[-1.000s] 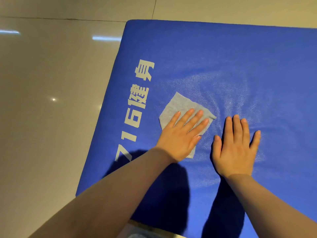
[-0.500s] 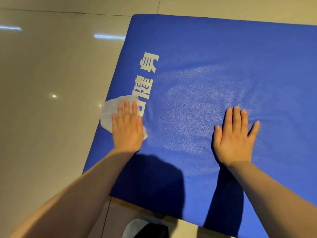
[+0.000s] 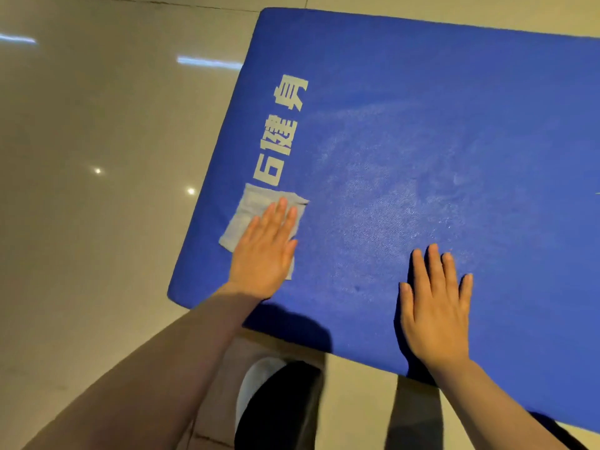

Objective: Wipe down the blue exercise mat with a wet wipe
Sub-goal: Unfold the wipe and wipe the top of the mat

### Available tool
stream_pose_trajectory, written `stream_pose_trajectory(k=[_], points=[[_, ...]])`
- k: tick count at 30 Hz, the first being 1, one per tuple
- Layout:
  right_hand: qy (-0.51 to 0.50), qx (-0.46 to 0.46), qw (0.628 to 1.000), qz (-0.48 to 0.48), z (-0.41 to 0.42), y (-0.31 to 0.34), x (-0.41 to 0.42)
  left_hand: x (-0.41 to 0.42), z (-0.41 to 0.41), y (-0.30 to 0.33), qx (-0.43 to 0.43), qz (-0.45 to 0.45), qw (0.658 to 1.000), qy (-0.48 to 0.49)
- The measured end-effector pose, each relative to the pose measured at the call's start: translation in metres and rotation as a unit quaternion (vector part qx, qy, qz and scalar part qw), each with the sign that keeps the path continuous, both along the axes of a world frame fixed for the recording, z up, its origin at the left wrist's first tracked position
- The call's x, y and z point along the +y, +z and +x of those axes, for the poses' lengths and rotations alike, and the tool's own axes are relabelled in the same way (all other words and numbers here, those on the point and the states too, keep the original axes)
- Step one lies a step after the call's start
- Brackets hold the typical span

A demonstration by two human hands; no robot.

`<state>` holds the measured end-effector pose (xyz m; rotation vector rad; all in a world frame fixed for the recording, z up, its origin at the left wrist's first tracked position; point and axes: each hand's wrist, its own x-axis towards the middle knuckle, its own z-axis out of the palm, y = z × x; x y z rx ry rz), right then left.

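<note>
The blue exercise mat [image 3: 438,118] lies on the floor and fills the right of the view, with pale printed characters running along its left side. A pale grey wet wipe [image 3: 246,212] lies flat on the mat near its left edge, just below the print. My left hand [image 3: 264,251] presses flat on the wipe with straight fingers and covers its lower right part. My right hand [image 3: 435,306] rests flat on the bare mat near its front edge, fingers spread. A damp sheen shows on the mat between and beyond the hands.
Glossy beige floor tiles [image 3: 97,190] surround the mat on the left and front. A black and white shoe [image 3: 276,404] stands on the floor just in front of the mat's near edge, between my arms.
My left hand slid the wipe from the mat's middle to its left edge, then back a little toward the near corner. The right hand stayed flat in place.
</note>
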<state>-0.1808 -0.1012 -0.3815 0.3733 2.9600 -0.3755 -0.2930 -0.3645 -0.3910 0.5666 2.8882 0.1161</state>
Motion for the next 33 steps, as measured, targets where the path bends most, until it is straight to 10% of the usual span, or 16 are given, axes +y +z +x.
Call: stream_pose_trajectory(k=[9, 15, 19, 33], points=[[0.011, -0.060, 0.996, -0.057, 0.024, 0.008, -0.030, -0.056, 0.046, 0.022, -0.072, -0.052, 0.952, 0.292], [0.008, -0.097, 0.987, -0.128, 0.028, 0.018, -0.030, 0.057, 0.057, 0.019, -0.087, 0.002, 0.991, -0.104], [0.045, -0.087, 0.985, -0.144, 0.038, 0.017, -0.018, 0.057, 0.065, 0.017, -0.066, -0.020, 0.986, -0.150], [0.068, -0.111, 0.983, -0.127, 0.046, 0.017, -0.016, -0.082, 0.100, 0.022, -0.075, -0.049, 0.964, 0.251]])
